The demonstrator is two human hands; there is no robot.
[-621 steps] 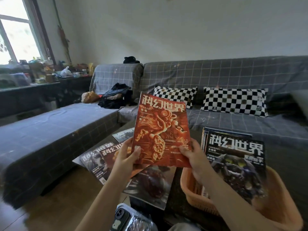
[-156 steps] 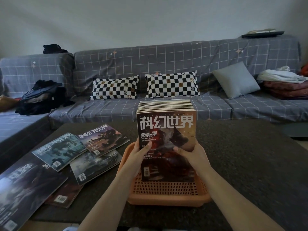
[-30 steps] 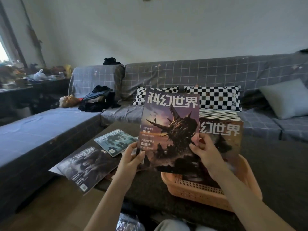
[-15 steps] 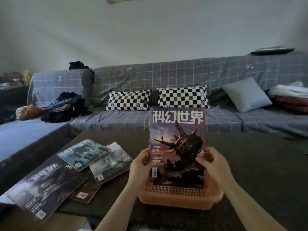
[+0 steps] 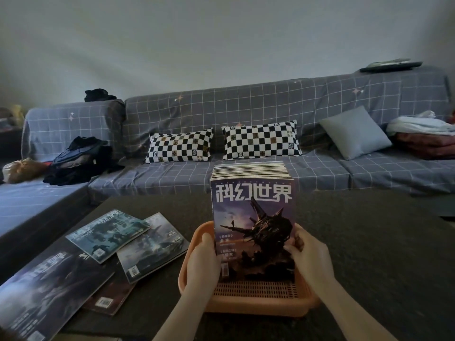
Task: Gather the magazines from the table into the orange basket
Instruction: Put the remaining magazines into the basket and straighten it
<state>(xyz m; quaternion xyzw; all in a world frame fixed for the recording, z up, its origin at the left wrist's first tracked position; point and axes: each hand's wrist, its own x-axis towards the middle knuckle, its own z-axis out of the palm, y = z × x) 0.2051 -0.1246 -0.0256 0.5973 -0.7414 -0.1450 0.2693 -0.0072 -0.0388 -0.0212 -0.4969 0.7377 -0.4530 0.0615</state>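
Lying loose, four magazines (image 5: pixel 108 232), one orange basket (image 5: pixel 258 306)

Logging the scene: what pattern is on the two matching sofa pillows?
Black-and-white checkerboard on both pillows, clearest in the head view.

A long grey sofa (image 5: pixel 246 134) with a white grid pattern runs along the plain pale wall (image 5: pixel 221 40) and turns a corner at the left. Two black-and-white checkered cushions (image 5: pixel 179 145) (image 5: pixel 261 141) lean side by side against its middle back. Towards its right end a plain grey cushion (image 5: pixel 354 133) leans tilted, and at that end lies a folded pile of pale and dark red cloth (image 5: pixel 423 136). A heap of dark clothing (image 5: pixel 78 158) sits in the sofa's left corner, a brownish bag (image 5: pixel 23 168) just beside it. A small dark bundle (image 5: pixel 98 94) rests on the top edge of the backrest at the left, and a flat dark object (image 5: pixel 391 66) on the top edge at the right.
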